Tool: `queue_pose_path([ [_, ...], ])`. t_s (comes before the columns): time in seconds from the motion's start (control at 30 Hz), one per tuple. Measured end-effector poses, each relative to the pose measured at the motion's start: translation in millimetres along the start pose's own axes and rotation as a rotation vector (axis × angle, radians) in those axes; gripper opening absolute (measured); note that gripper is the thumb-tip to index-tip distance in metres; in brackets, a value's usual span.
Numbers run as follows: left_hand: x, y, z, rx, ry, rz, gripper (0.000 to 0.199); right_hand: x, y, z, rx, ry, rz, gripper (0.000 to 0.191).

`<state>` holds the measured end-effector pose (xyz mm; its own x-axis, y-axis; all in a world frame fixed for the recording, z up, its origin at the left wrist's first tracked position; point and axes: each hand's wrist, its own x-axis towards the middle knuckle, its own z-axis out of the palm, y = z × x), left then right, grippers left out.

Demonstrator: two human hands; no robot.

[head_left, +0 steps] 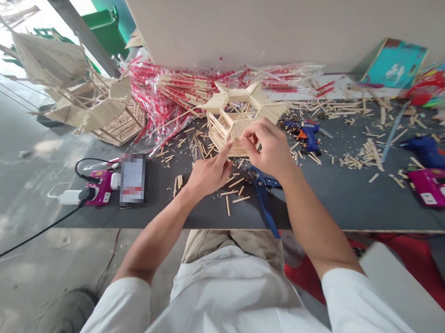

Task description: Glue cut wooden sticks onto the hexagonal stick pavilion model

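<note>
A small wooden-stick model (219,129) of a many-sided pavilion, with flared roof panels, stands on the dark table in front of me. My left hand (210,176) is at its near side, index finger stretched toward the lower front edge and the other fingers curled. Just above that fingertip, my right hand (266,146) pinches with thumb and forefinger at the model's front. Whatever lies in the pinch is too small to make out. Below my right hand lies a blue-handled hand tool (263,201), partly hidden by my forearm. Short cut sticks (228,204) are scattered beside it.
A larger stick model (113,116) stands at left, near red-tipped sticks in plastic wrap (174,89). A blue glue gun (311,134) lies right of the model, another glue gun (427,150) farther right. A phone (133,179) and purple power strips (101,187) flank the work area.
</note>
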<state>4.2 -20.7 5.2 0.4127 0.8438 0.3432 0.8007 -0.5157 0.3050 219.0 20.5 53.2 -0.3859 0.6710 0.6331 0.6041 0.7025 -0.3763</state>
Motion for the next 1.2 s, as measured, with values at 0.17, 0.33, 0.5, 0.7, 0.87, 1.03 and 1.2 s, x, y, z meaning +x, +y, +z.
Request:
queue_pose_path([
  [0.17,0,0,1.2,0.017,-0.001,-0.002,0.059,-1,4,0,-0.039,0.059,0.035,0.029],
  [0.33,-1,-1,2.3,0.043,0.018,0.023,0.053,-1,9,-4,-0.038,0.151,0.028,0.029],
  [0.5,-1,0,0.4,0.043,-0.022,0.017,0.050,1,20,-6,-0.028,0.450,0.034,0.023],
  [0.7,-1,1,-1.9,0.032,-0.063,-0.003,0.047,1,47,-18,-0.076,0.783,0.170,0.035],
  [0.87,0,3,-4.5,0.019,-0.092,-0.012,0.046,-5,82,-30,-0.230,0.888,0.315,0.045],
  [1.03,0,2,-4.6,0.016,-0.129,-0.016,0.045,-14,107,-36,-0.332,0.859,0.358,0.053],
  [1.2,0,2,-4.2,0.036,-0.155,-0.018,0.045,-17,102,-37,-0.364,0.790,0.387,0.054],
])
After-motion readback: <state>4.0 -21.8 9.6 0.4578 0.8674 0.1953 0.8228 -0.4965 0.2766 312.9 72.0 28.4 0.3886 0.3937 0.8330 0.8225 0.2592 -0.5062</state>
